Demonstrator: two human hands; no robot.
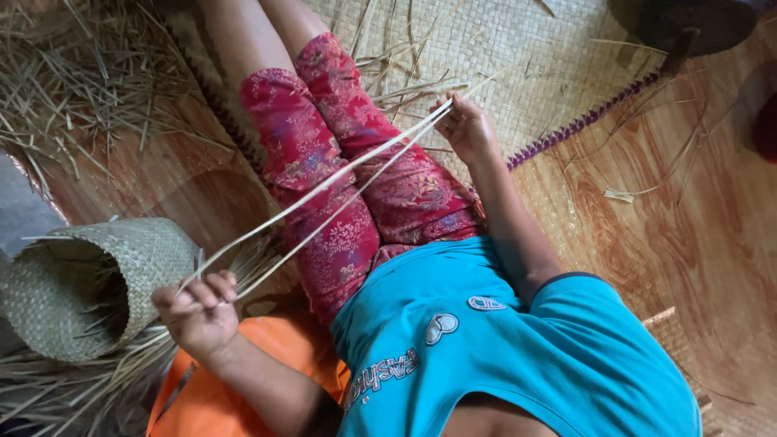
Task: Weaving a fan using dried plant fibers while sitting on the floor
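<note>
We hold two long, pale, flat reed strips [324, 194] stretched between our hands across our lap in the red patterned trousers [340, 162]. Our left hand [198, 311] is closed in a fist around the near ends, and our right hand [465, 125] pinches the far ends between curled fingers, so both grips are shut on the strips. Between the two grips the strips run taut and nearly straight, slightly apart from each other. We judge them light, thin and springy, stiff along their length yet likely to crease or split if bent sharply, so a firm pinch near the ends suits them best. Just outward of the left grip lies a woven straw basket [89, 283] on its side, with a bundle of loose dry reeds [81, 380] below it. Beyond the right grip spreads a woven straw mat [518, 57] on the wooden floor [688, 210]
</note>
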